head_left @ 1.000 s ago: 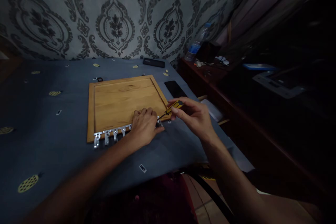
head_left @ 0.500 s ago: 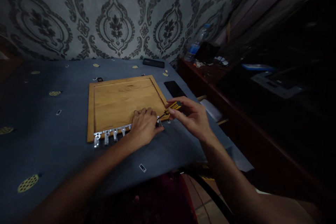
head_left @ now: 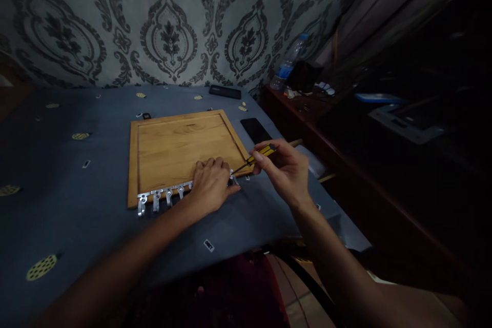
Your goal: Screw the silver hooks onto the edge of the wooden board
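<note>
A framed wooden board lies on the table. Along its near edge runs a silver hook rail with several hooks. My left hand is closed over the right part of that rail, knuckles on the board and thumb out at the near side; it hides some hooks. In the fingers of my right hand is a yellow and black screwdriver, held at a slant. Its tip is at the rail's right end, just beside my left hand. Whether the tip sits in a screw is too small to tell.
A black phone lies right of the board. Behind are a dark flat case and a small black loop. A water bottle stands on the brown desk at right. The blue tablecloth covers the table.
My right hand has shifted a little to the right, and the screwdriver lies lower and shows more of its handle and shaft. My left hand and the board look the same.
</note>
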Motion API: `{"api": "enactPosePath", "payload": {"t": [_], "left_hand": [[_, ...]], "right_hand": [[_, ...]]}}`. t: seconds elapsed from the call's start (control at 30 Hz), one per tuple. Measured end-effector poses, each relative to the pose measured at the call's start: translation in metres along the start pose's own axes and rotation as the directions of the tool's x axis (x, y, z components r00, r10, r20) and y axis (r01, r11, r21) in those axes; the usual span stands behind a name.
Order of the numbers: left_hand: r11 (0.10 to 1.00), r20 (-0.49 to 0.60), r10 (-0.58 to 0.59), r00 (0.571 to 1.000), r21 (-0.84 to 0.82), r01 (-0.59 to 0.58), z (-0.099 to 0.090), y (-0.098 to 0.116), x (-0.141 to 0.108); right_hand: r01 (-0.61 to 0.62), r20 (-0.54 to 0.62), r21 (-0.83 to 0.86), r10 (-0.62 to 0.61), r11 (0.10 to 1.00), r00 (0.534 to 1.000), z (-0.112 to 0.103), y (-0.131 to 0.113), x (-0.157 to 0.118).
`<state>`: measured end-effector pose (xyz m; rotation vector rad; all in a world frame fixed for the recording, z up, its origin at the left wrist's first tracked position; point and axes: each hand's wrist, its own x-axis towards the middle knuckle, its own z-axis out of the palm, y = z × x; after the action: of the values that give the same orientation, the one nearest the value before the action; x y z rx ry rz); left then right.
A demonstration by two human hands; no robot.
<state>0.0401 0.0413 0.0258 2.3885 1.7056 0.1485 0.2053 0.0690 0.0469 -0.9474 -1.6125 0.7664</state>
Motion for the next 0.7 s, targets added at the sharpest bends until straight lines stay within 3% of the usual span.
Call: {"api": "enactPosePath", "payload": {"t": [0.37, 0.57, 0.7], "left_hand": [[1.0, -0.004, 0.001, 1.0, -0.002, -0.001, 0.0, 0.0, 0.0], [1.0, -0.001, 0.004, 1.0, -0.014, -0.004, -0.001, -0.001, 0.0], [1.0, 0.005, 0.005, 1.0, -0.012, -0.005, -0.002, -0.001, 0.0]], "right_hand": [[-0.018, 0.045, -0.011, 0.019, 1.0, 0.999, 0.001, 0.004, 0.001], [-0.002, 0.235, -0.033, 0.01, 0.999, 0.972, -0.009, -0.003, 0.002], [0.023, 0.277, -0.041, -0.01, 0.999, 0.961, -0.012, -0.005, 0.004]]}}
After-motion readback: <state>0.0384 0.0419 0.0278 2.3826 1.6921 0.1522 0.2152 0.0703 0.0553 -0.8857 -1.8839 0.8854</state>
